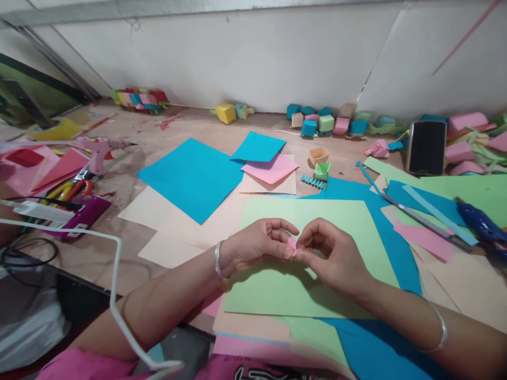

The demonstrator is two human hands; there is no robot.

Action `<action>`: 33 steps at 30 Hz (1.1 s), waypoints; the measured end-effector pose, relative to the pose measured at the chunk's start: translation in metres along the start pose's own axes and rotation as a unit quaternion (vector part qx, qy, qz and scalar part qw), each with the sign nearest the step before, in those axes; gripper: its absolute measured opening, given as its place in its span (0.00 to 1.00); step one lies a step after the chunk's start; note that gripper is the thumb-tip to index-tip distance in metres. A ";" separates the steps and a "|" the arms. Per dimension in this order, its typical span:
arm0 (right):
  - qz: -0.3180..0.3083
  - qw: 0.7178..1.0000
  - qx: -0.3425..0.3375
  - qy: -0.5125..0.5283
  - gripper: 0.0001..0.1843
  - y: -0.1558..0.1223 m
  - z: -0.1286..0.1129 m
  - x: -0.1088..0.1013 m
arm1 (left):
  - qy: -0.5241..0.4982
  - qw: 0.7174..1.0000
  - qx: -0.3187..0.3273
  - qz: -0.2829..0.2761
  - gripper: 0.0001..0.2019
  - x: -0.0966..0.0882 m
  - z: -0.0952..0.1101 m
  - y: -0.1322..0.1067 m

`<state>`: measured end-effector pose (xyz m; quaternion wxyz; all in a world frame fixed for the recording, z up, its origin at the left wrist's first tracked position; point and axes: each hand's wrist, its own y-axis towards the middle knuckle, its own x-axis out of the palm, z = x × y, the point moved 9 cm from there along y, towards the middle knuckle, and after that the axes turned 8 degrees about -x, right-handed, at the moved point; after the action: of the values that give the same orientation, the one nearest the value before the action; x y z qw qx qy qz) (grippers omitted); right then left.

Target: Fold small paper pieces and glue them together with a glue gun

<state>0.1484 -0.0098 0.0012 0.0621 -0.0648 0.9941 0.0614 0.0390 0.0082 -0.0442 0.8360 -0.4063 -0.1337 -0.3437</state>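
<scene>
My left hand and my right hand meet over a light green paper sheet near the table's front edge. Both pinch a small folded pink paper piece between thumbs and fingertips, fingers curled. A silver bangle circles each wrist. The green sheet lies on top of blue and peach sheets.
A large blue sheet, a smaller blue square and a pink square lie beyond. A pink glue gun and scissors sit at left. At right are a phone, a blue glue gun and a ruler. Paper boxes line the wall.
</scene>
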 end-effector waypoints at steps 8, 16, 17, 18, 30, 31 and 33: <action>0.000 1.000 -0.009 -0.017 0.05 0.006 0.005 -0.006 | 0.006 0.998 0.058 0.019 0.16 0.004 0.012 -0.001; 0.013 0.997 -0.009 -0.077 0.03 0.014 0.001 -0.017 | 0.100 0.982 0.146 0.059 0.15 0.004 0.030 -0.010; 0.010 0.996 -0.011 -0.083 0.03 0.014 0.001 -0.017 | 0.113 0.979 0.150 0.080 0.14 0.003 0.031 -0.011; 0.009 0.996 -0.012 -0.086 0.03 0.013 0.001 -0.017 | 0.122 0.975 0.155 0.100 0.14 0.001 0.032 -0.012; 0.009 0.965 -0.063 -0.254 0.07 0.013 -0.010 -0.016 | 0.117 0.974 0.125 0.147 0.12 0.003 0.022 -0.010; 0.016 0.959 -0.083 -0.272 0.07 0.013 -0.013 -0.016 | 0.133 0.970 0.128 0.159 0.11 0.003 0.023 -0.011; 0.027 0.949 -0.110 -0.295 0.07 0.012 -0.018 -0.015 | 0.161 0.962 0.136 0.175 0.08 0.003 0.024 -0.012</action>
<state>0.1599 0.0013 0.0220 0.3434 -0.0234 0.9198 0.1883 0.0343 0.0199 -0.0203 0.9412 -0.2450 0.0301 -0.2308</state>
